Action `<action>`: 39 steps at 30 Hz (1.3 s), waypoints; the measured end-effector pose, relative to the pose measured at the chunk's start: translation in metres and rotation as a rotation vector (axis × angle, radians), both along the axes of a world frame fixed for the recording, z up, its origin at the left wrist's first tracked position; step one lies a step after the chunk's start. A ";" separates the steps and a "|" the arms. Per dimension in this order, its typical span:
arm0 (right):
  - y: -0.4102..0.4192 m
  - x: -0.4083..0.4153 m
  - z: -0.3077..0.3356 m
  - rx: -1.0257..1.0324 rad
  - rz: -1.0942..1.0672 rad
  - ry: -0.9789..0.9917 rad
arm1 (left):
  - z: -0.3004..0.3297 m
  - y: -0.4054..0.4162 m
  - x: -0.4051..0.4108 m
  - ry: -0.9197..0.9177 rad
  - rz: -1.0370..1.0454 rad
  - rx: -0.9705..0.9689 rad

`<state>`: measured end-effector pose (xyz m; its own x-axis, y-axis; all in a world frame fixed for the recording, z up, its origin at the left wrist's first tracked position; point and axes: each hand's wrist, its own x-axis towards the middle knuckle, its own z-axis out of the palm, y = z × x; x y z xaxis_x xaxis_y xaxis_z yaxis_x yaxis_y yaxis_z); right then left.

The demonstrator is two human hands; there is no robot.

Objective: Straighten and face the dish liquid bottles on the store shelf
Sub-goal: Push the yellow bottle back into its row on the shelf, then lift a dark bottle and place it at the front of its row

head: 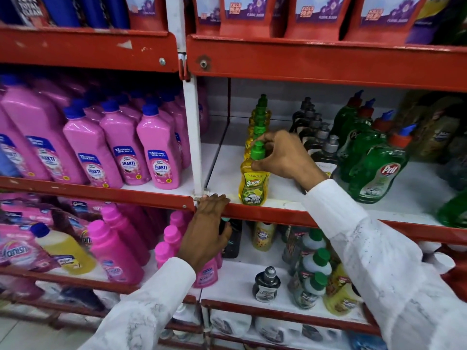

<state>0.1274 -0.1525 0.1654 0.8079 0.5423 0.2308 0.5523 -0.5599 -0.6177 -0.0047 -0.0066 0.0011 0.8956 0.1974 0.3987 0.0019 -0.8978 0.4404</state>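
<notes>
2 hands in view, both in white long sleeves. Right hand [285,157] is closed around the green push-pull cap [258,150] of the front yellow translucent plastic dish liquid bottle [253,183]; thumb and fingertips pinch the cap from both sides. Bottle stands upright at the near edge of the white shelf board [227,170], label reading "Super" facing out. It sits at the left end of the right-hand bay, just right of the white upright post [193,137].

Behind it, 1 single-file row of matching yellow bottles with green caps [260,114] runs toward the far wall. To the right: a row of dark bottles with grey caps [321,145], then a row of green translucent bottles with red-and-blue caps [374,168], front label "Pril".

Left hand [207,231] rests over the red metal shelf lip [265,214], fingers curled onto the top of the lip beside the post, thumb below it; it holds no bottle.

Left bay, same level: pink opaque bottles with blue caps [156,152], labels "Shakti", packed in several rows. Lower shelf: pink bottles with pink caps [116,248] at left, mixed small bottles with green caps [313,274] at right. Upper shelf: red pouches with purple labels [316,16].
</notes>
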 end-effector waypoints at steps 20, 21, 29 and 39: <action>-0.072 -0.055 -0.251 -0.268 0.003 0.280 | -0.009 -0.046 0.010 0.115 0.125 0.397; -0.071 -0.054 -0.255 -0.288 0.013 0.271 | -0.009 -0.047 0.010 0.114 0.130 0.389; -0.101 -0.056 -0.220 -0.161 -0.076 0.213 | 0.002 -0.078 0.010 -0.142 0.013 0.245; -0.183 -0.062 -0.027 0.183 -0.191 -0.095 | -0.003 -0.117 0.054 -0.128 -0.150 0.188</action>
<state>0.0652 -0.3357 0.1384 0.8613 0.3250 0.3907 0.5082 -0.5433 -0.6683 0.0497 -0.1231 -0.0018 0.8490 -0.0222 0.5280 -0.1828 -0.9498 0.2540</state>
